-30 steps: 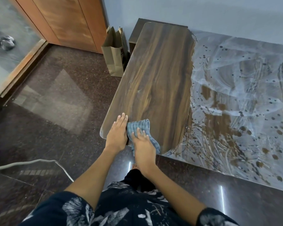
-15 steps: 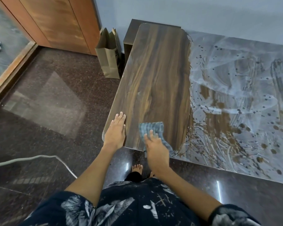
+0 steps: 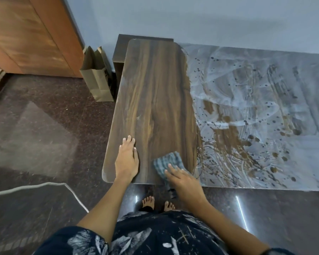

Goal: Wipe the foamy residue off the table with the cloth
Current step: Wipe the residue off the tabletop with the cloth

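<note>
A long wooden table (image 3: 155, 92) runs left to right below me. Its left part shows bare dark wood grain. White foamy residue (image 3: 261, 111) with dark spots and streaks covers the rest, from about the middle to the right edge. My right hand (image 3: 184, 181) presses a blue-grey checked cloth (image 3: 168, 162) flat on the table near its front edge, just left of the foam's border. One corner of the cloth hangs over the edge. My left hand (image 3: 127, 159) lies flat, fingers together, on the bare wood at the front left corner.
A brown paper bag (image 3: 98, 78) stands on the floor against the wall, left of the table. Beside it is a dark low cabinet (image 3: 120, 52). A wooden door (image 3: 31, 35) fills the upper left. A white cable (image 3: 44, 184) lies on the dark stone floor. My bare feet are under the table's edge.
My right hand has slid the cloth to the right along the front edge, closer to the foam. My left hand has stayed on the corner. The view has shifted.
</note>
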The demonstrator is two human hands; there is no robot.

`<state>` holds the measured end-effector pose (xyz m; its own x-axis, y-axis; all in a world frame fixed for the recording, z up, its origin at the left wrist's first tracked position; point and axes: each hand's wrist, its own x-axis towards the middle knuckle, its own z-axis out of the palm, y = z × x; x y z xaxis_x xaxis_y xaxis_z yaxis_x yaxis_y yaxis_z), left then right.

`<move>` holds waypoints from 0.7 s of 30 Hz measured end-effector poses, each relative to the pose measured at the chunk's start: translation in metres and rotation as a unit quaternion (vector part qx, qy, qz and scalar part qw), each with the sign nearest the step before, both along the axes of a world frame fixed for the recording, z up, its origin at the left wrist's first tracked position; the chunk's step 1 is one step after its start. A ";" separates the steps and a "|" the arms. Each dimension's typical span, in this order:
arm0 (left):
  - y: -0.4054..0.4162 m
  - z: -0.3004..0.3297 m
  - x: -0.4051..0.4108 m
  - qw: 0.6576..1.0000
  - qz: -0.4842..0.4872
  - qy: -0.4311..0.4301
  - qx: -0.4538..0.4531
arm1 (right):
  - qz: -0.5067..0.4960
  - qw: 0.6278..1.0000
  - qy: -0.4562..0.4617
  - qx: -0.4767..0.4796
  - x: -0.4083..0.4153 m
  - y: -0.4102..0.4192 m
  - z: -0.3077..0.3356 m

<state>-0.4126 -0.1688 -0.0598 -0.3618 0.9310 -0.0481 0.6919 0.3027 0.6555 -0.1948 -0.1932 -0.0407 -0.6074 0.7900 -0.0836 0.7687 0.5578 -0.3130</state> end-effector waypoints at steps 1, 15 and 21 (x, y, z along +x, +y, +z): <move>0.004 0.000 0.005 1.000 -0.024 0.005 0.002 | -0.043 0.999 0.002 -0.001 0.011 0.007 0.002; 0.044 -0.001 0.042 0.989 -0.149 0.009 0.004 | -0.168 0.986 0.009 -0.021 -0.011 0.029 -0.001; 0.067 0.000 0.058 0.994 -0.110 0.016 0.004 | -0.154 0.985 -0.046 -0.068 -0.017 0.145 0.005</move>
<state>-0.3541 -0.1020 -0.0597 -0.1500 0.9882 -0.0321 0.7616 0.1362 0.6336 -0.2117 -0.0481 -0.0358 -0.3259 0.9133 -0.2443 0.9235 0.2522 -0.2889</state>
